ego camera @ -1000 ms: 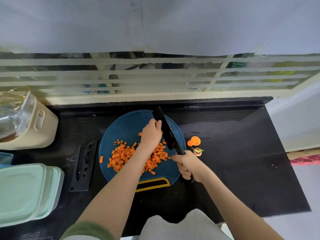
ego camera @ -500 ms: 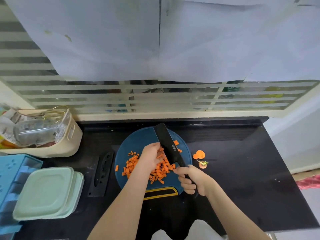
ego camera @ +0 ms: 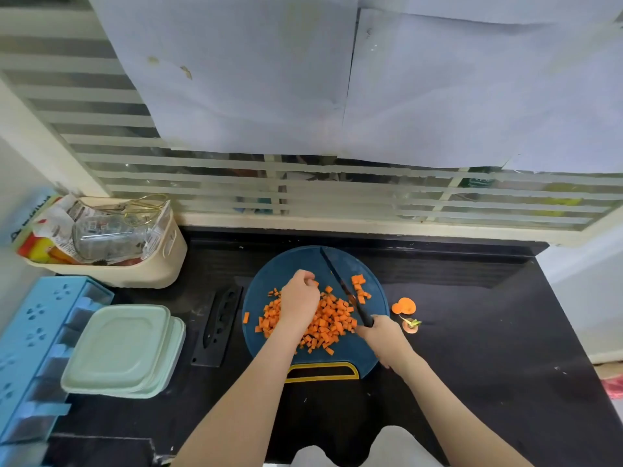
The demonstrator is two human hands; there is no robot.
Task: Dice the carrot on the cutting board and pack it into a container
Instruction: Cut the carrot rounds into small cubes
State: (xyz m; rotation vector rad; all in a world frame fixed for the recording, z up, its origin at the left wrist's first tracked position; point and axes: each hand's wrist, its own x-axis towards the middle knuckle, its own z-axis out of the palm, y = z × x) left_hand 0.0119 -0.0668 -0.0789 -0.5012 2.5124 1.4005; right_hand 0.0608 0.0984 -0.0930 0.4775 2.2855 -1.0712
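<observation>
Now the dicing seems nearly finished, as I judge it: the diced carrot (ego camera: 330, 321) lies in a loose heap from the centre of the cutting board (ego camera: 269, 274) toward 6 o'clock, and a small group of dice (ego camera: 360, 288) sits apart at 2 o'clock, on the other side of the blade. The right hand (ego camera: 382, 333) is wrapped round the handle of the knife (ego camera: 340, 284), whose edge rests on the board and runs from 5 o'clock up to 12 o'clock. The left hand (ego camera: 300, 299) lies over the heap with curled fingers, close beside the blade; I cannot tell if it pinches a piece or only gathers. To do this step well, the person should, I think, tuck the left fingertips back, turn the knuckles toward the blade, pull any larger pieces into one row, and cut with short strokes, so that no dice jump off. A single piece (ego camera: 246, 317) near the rim at 9 o'clock needs sweeping in. The stacked containers (ego camera: 124, 348) wait at 9 o'clock from the board, well apart and seemingly closed, so one must be opened before packing. The carrot ends (ego camera: 403, 305) at 3 o'clock, on the black counter (ego camera: 472, 332), look like waste.
</observation>
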